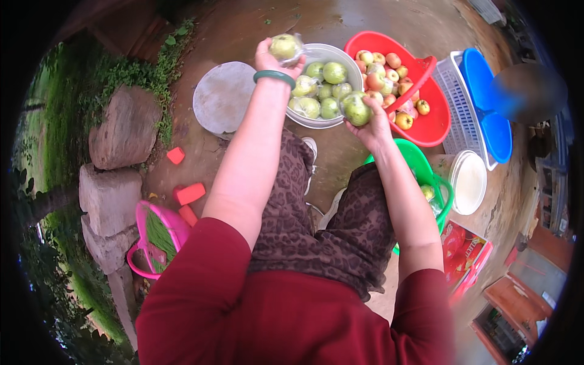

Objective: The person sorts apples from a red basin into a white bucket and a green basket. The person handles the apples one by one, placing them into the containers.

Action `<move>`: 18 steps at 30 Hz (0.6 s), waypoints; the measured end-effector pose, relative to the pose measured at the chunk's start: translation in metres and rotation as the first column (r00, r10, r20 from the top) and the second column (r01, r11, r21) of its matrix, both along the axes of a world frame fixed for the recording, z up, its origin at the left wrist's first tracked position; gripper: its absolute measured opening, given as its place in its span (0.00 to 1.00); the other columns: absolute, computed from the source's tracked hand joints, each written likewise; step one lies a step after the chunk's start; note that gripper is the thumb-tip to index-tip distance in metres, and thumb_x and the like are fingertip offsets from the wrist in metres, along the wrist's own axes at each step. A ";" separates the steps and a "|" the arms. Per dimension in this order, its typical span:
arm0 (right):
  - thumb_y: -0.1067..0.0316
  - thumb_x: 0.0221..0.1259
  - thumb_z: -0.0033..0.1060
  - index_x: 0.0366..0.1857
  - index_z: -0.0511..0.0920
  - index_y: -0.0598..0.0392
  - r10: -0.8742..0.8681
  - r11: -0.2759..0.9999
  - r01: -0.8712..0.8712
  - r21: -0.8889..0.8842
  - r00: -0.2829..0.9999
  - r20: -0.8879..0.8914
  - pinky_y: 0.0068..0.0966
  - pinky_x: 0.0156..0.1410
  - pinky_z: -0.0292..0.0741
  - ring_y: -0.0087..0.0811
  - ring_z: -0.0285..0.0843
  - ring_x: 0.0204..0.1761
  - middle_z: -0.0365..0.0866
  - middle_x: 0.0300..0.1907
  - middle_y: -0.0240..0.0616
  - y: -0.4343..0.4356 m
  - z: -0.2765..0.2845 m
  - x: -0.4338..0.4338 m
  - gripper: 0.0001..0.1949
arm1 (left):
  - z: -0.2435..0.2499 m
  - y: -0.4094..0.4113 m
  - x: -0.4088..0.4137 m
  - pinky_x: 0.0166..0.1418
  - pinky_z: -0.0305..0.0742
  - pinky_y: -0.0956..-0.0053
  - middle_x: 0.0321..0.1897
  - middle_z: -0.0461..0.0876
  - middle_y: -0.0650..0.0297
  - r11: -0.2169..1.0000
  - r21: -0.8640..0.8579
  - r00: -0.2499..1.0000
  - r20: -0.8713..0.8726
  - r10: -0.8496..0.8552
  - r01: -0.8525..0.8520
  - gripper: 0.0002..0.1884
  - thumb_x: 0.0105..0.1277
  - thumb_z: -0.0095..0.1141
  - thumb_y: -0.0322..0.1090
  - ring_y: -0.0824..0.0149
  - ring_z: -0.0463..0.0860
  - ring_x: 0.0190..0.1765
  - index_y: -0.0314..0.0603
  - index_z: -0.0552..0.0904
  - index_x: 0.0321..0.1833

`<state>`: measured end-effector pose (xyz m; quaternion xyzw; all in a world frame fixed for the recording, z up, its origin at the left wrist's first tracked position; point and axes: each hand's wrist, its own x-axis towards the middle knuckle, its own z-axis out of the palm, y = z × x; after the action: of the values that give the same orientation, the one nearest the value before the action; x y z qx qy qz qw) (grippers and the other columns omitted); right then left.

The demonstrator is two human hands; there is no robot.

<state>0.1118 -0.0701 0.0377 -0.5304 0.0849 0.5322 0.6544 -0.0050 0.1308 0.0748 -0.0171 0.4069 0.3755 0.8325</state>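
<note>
My left hand [270, 64], with a green bangle at the wrist, holds a yellow-green fruit [284, 47] wrapped in clear plastic film above the far left rim of a white bucket [306, 122]. In my right hand [375, 130] is a larger green fruit [357, 109], also in clear film, over the bucket's near right rim. Several green fruits [334, 73] lie in the bucket, some of them wrapped. Beside it a red plastic basket [431, 125] holds several red and yellow apples [375, 81].
A green basket [417, 159] with wrapped fruit stands by my right leg. Around lie a round grey slab [223, 98], a lidded white bucket [470, 182], a white crate [451, 105] with blue basins [479, 82], a red carton [461, 251], and a pink basket [175, 221] near stone blocks [112, 196].
</note>
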 end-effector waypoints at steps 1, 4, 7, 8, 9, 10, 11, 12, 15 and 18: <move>0.54 0.46 0.61 0.51 0.67 0.48 0.035 0.999 -0.032 -0.040 0.997 0.066 0.32 0.42 0.71 0.32 0.71 0.44 0.73 0.45 0.38 0.012 -0.003 -0.005 0.26 | 0.002 -0.001 0.001 0.46 0.70 0.56 0.48 0.73 0.56 1.000 0.030 0.999 0.034 0.000 -0.001 0.21 0.59 0.46 0.48 0.54 0.71 0.49 0.44 0.72 0.50; 0.55 0.42 0.64 0.51 0.67 0.53 0.233 0.959 -0.149 -0.239 0.898 0.372 0.30 0.41 0.71 0.30 0.74 0.42 0.74 0.44 0.39 0.048 -0.028 -0.010 0.29 | -0.002 0.007 0.003 0.45 0.70 0.58 0.46 0.73 0.56 0.998 0.056 0.996 0.092 -0.007 0.001 0.21 0.55 0.50 0.50 0.56 0.72 0.47 0.47 0.71 0.48; 0.57 0.37 0.67 0.53 0.65 0.61 0.389 0.902 -0.089 -0.422 0.591 0.707 0.29 0.50 0.73 0.37 0.76 0.45 0.74 0.46 0.46 0.074 -0.071 -0.003 0.36 | -0.004 0.013 0.011 0.44 0.70 0.58 0.45 0.73 0.56 1.000 0.029 0.989 0.147 0.000 -0.004 0.21 0.56 0.50 0.49 0.56 0.72 0.46 0.47 0.71 0.48; 0.56 0.34 0.67 0.53 0.65 0.62 0.461 0.867 -0.073 -0.493 0.493 0.738 0.30 0.53 0.71 0.41 0.75 0.47 0.75 0.45 0.50 0.079 -0.078 -0.003 0.37 | -0.004 0.014 0.012 0.44 0.70 0.58 0.45 0.73 0.56 1.000 0.014 0.988 0.157 0.005 -0.007 0.20 0.56 0.50 0.49 0.56 0.72 0.46 0.47 0.71 0.48; 0.55 0.32 0.68 0.52 0.65 0.63 0.528 0.831 -0.053 -0.554 0.391 0.754 0.31 0.56 0.69 0.44 0.74 0.49 0.75 0.45 0.54 0.085 -0.079 -0.008 0.38 | -0.003 0.016 0.011 0.44 0.70 0.58 0.45 0.73 0.56 1.000 0.005 0.987 0.161 0.013 -0.014 0.20 0.56 0.50 0.49 0.56 0.72 0.46 0.47 0.71 0.48; 0.57 0.33 0.67 0.52 0.65 0.60 0.574 0.809 -0.075 -0.583 0.316 0.755 0.35 0.57 0.68 0.49 0.71 0.51 0.72 0.47 0.55 0.090 -0.078 -0.010 0.36 | -0.001 0.017 0.011 0.44 0.70 0.58 0.44 0.73 0.56 0.999 -0.012 0.987 0.157 0.036 -0.034 0.20 0.56 0.51 0.49 0.57 0.72 0.45 0.47 0.71 0.47; 0.57 0.33 0.68 0.52 0.65 0.60 0.617 0.780 -0.063 -0.622 0.240 0.750 0.35 0.57 0.68 0.49 0.70 0.51 0.71 0.48 0.54 0.096 -0.079 -0.012 0.36 | 0.000 0.021 0.012 0.44 0.70 0.59 0.44 0.74 0.57 0.998 -0.033 0.984 0.168 0.049 -0.044 0.19 0.55 0.51 0.48 0.57 0.72 0.45 0.47 0.71 0.47; 0.57 0.34 0.68 0.51 0.65 0.59 0.660 0.747 -0.045 -0.663 0.168 0.733 0.36 0.58 0.67 0.49 0.69 0.52 0.70 0.48 0.54 0.098 -0.081 -0.014 0.35 | 0.002 0.021 0.012 0.44 0.70 0.59 0.44 0.74 0.57 0.997 -0.050 0.987 0.146 0.064 -0.057 0.19 0.55 0.52 0.48 0.57 0.72 0.45 0.47 0.71 0.46; 0.58 0.35 0.69 0.50 0.65 0.54 0.748 0.663 -0.028 -0.748 0.036 0.662 0.37 0.58 0.66 0.51 0.66 0.52 0.67 0.48 0.52 0.103 -0.091 -0.015 0.33 | 0.001 0.028 0.010 0.44 0.70 0.59 0.44 0.74 0.58 0.996 -0.060 0.986 0.150 0.077 -0.069 0.19 0.55 0.52 0.48 0.57 0.72 0.46 0.47 0.72 0.46; 0.58 0.36 0.68 0.51 0.65 0.52 0.788 0.611 -0.029 -0.791 -0.062 0.612 0.37 0.58 0.67 0.51 0.65 0.52 0.67 0.47 0.52 0.105 -0.099 -0.016 0.32 | -0.002 0.034 0.007 0.45 0.70 0.59 0.44 0.74 0.58 0.996 -0.045 0.983 0.161 0.083 -0.076 0.19 0.55 0.53 0.48 0.58 0.72 0.46 0.47 0.72 0.46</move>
<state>0.0960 0.0351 -0.0612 -0.8935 -0.3923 0.1760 0.1298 0.0022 0.1652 0.0732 -0.0803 0.3436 0.3977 0.8469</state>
